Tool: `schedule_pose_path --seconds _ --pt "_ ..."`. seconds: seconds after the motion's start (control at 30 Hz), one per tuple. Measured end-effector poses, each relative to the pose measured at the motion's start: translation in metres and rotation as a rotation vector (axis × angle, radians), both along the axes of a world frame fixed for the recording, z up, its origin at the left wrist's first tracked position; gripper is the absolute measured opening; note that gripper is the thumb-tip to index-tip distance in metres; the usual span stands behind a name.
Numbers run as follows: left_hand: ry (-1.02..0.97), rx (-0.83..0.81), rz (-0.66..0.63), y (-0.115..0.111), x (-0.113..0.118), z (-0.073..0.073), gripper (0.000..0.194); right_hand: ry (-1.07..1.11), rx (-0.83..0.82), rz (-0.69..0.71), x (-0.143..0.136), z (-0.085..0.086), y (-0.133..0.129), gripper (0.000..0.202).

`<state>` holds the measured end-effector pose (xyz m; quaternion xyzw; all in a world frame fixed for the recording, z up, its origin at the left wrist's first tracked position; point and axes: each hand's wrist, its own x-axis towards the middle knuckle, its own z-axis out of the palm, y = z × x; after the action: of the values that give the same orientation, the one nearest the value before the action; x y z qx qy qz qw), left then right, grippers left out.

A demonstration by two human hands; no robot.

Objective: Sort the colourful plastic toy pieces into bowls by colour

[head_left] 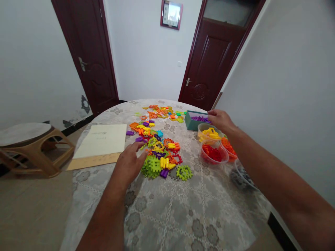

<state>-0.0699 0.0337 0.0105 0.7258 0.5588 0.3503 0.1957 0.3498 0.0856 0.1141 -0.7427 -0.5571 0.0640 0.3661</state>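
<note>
My left hand point(130, 162) is at the left edge of a pile of plastic gear pieces, thumb and fingers apart, with nothing visible in it. Beside it lie green gears point(151, 166), yellow pegs point(165, 162) and a purple peg point(164, 173). My right hand point(222, 119) reaches to the right end of a dark green box point(192, 124) holding small purple pieces point(200, 119). Its fingertips are partly hidden at the box rim, so what they hold is unclear. Just below it stands a clear bowl of yellow pieces point(210, 134).
Bowls of red pieces point(213, 153), orange pieces point(228, 148) and grey pieces point(242, 174) stand on the right. More pieces point(158, 113) lie at the far side of the table point(167, 216). A paper pad point(102, 141) is on the left, and a stool point(28, 136) stands beyond the table edge.
</note>
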Motion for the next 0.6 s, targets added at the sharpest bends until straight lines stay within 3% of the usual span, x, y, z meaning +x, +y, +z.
schedule_pose_path --seconds 0.13,0.23,0.43,0.6 --pt "0.123 0.058 -0.095 0.001 0.004 -0.013 0.046 -0.156 -0.083 0.391 -0.073 -0.044 -0.041 0.029" --pt "0.17 0.024 -0.165 0.0 0.008 -0.017 0.047 -0.295 -0.125 0.556 -0.116 -0.077 -0.056 0.041" --pt "0.217 -0.039 -0.219 -0.007 0.014 -0.015 0.054 -0.354 -0.256 0.498 -0.138 -0.118 -0.018 0.076" --pt "0.313 -0.1 -0.253 -0.009 0.021 -0.022 0.063 -0.342 -0.299 0.596 -0.143 -0.131 0.002 0.072"
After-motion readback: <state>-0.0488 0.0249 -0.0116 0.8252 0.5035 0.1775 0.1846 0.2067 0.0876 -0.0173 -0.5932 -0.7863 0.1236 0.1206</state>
